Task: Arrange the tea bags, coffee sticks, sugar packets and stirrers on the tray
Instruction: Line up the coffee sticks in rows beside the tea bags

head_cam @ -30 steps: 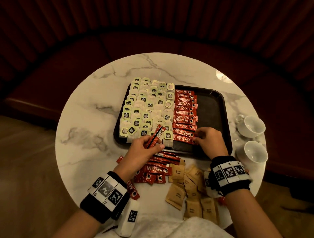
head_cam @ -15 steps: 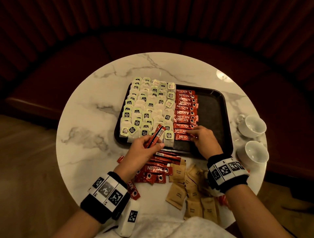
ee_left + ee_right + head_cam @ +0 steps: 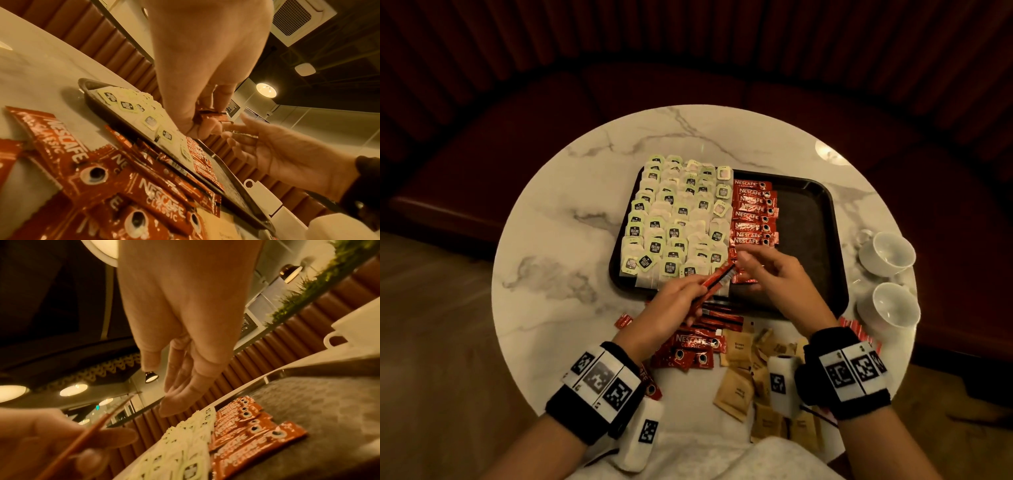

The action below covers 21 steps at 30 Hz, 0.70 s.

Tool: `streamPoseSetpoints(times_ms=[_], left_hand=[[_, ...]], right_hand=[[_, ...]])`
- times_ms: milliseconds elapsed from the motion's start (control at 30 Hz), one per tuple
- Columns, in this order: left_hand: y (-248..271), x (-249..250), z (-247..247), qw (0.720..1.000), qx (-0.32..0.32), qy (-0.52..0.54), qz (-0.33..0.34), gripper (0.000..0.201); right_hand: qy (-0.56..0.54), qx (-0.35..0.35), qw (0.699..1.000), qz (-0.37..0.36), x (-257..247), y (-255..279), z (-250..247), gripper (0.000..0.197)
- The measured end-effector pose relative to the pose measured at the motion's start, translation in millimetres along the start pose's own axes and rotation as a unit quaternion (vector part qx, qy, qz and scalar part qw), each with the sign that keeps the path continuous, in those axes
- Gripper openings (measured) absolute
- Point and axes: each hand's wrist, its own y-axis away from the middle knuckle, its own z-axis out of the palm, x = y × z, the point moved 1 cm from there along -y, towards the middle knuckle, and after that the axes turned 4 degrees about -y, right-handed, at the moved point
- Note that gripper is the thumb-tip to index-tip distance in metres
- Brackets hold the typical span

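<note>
Marble-topped round bench (image 3: 571,212) stood before a dark red ribbed banquette (image 3: 482,113), carrying a black tray (image 3: 811,219).

Since a second ago the right hand (image 3: 774,270), fingers relaxed and empty, had lifted off the Nescafé Classic coffee sticks (image 3: 753,214) at the tray's 6 o'clock; the left hand (image 3: 671,308) pinched one coffee stick (image 3: 717,279) beside it. McCoy tea bags (image 3: 671,219) filled 9 o'clock.
</note>
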Motion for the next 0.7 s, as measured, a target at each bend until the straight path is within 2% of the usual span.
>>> streamPoseSetpoints(times_ms=[100, 233, 333, 433, 567, 600, 700], left_hand=[[0, 0, 0, 1.000, -0.001, -0.016, 0.018, 0.027], [1, 1, -5, 0.997, 0.035, 0.028, 0.067, 0.024], [3, 2, -8, 0.988, 0.022, 0.133, 0.070, 0.028], [5, 4, -7, 0.969, -0.004, 0.237, 0.073, 0.029], [3, 5, -4, 0.978, 0.017, 0.190, 0.087, 0.027], [2, 5, -3, 0.978, 0.029, 0.184, 0.089, 0.027], [-1, 3, -2, 0.974, 0.065, 0.192, 0.097, 0.026]], right_hand=[[-0.042, -0.046, 0.998, 0.018, 4, 7, 4, 0.020], [-0.075, -0.020, 0.997, -0.024, 9, 18, -5, 0.010], [-0.100, -0.011, 0.993, -0.056, 9, 26, -9, 0.016], [-0.106, 0.001, 0.991, -0.080, 12, 31, -14, 0.018], [-0.113, 0.022, 0.990, -0.086, 12, 35, -16, 0.019], [-0.131, 0.024, 0.988, -0.076, 12, 35, -14, 0.023], [-0.201, 0.053, 0.978, -0.028, 17, 35, -8, 0.052]])
